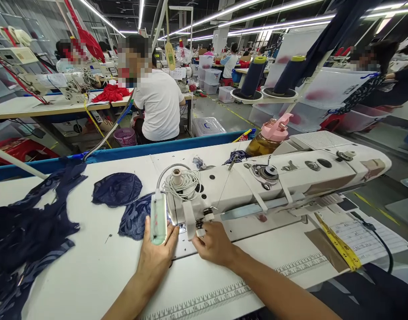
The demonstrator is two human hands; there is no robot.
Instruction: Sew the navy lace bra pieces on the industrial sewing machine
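My left hand (154, 258) lies flat, fingers stretched forward, at the near edge of a navy lace piece (132, 221). A pale green lamp (158, 220) on a bendable neck hides part of its fingers. The fabric runs toward the needle end of a white sewing machine (224, 191). Close to the presser foot, my right hand (214, 243) is closed, thumb and fingers drawn together beside the needle area. What is in its fingertips, if anything, is hidden. Another navy cup-shaped piece (116, 189) rests on the table behind the left hand.
Navy fabric (27, 226) is heaped at left. A printed ruler (204, 302) runs along the front edge. A yellow tape measure (339, 244) and papers (370, 235) lie at right. Behind the machine stand a pink-lidded bottle (269, 135) and thread cones (254, 76). A person (159, 102) sits beyond.
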